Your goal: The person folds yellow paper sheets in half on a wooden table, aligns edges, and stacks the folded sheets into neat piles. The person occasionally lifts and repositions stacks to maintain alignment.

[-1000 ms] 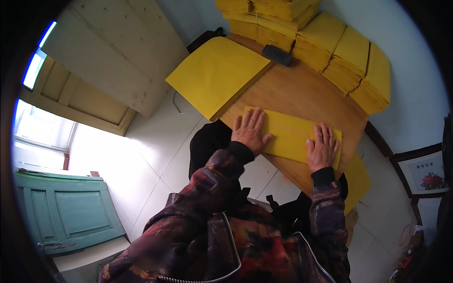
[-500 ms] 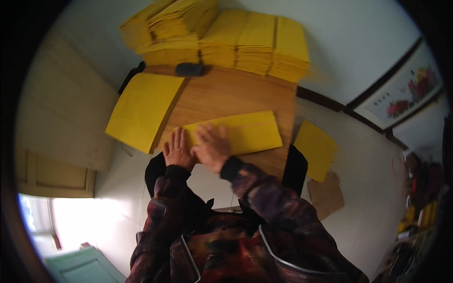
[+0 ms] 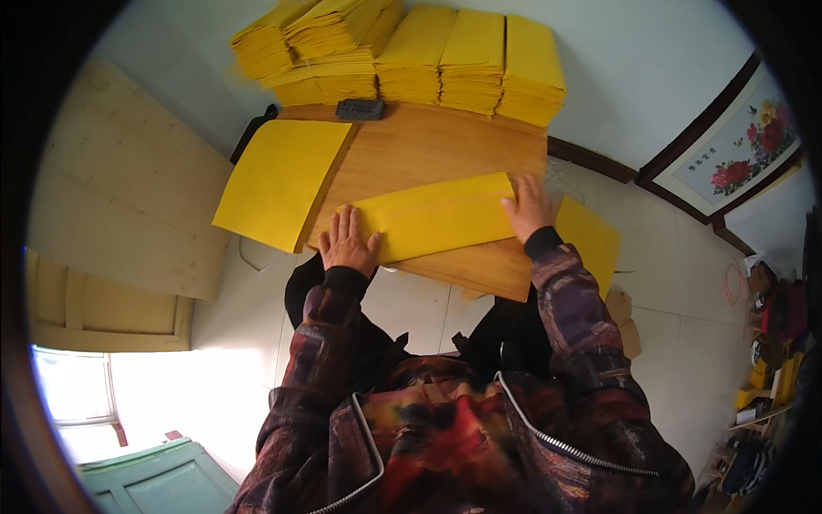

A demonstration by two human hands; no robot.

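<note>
Currently on the bench: a long, narrow yellow paper strip, lying flat and slightly aslant near the front edge, between the two hands.
Folding done: the strip looks already folded down to its narrow shape; the narrow yellow stacks along the bench's back appear to be finished pieces.
Sheets left: the wider yellow sheets at the bench's left side look unfolded; how many lie there cannot be told.
Left hand: released, palm down, fingers extended, laid over the strip's left end.
Right hand: released, fingers loosely extended at the strip's right end, thumb at that edge, clenching nothing.
Grey block: at the rear, just before the stacks.
</note>
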